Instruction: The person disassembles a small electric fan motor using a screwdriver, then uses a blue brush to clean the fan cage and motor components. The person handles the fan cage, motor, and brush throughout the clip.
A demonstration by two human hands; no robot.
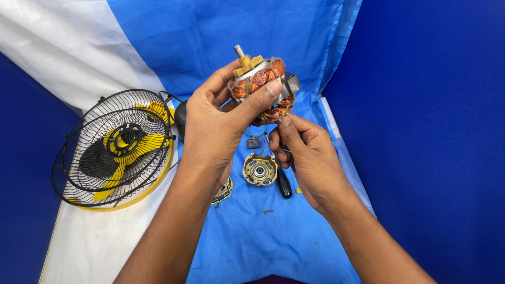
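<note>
The left hand (213, 123) is raised above the blue cloth-covered work surface (247, 242) and closes around a small electric fan motor (261, 84) with copper-coloured windings, a grey metal core, a yellow plastic cap and a short steel shaft poking out of the top; the thumb presses across the front of the windings while the other fingers wrap behind, so the far side of the motor is hidden. The right hand (305, 152) sits just below the motor, its thumb and fingertips pinched together at the underside, where thin wires hang down (what exactly they pinch is too small to make out). A little black block-shaped part (253, 142) dangles on those wires between the two hands. On the cloth beneath lie a round gold-coloured metal end cover with a bearing at its centre (260, 170), a black screwdriver handle (284, 185) partly covered by the right hand, and a small loose screw (268, 212). A second gold-coloured piece (224, 190) peeks out from behind the left forearm, mostly concealed. To the left rests a black wire fan guard with yellow blades (113, 147) inside.
</note>
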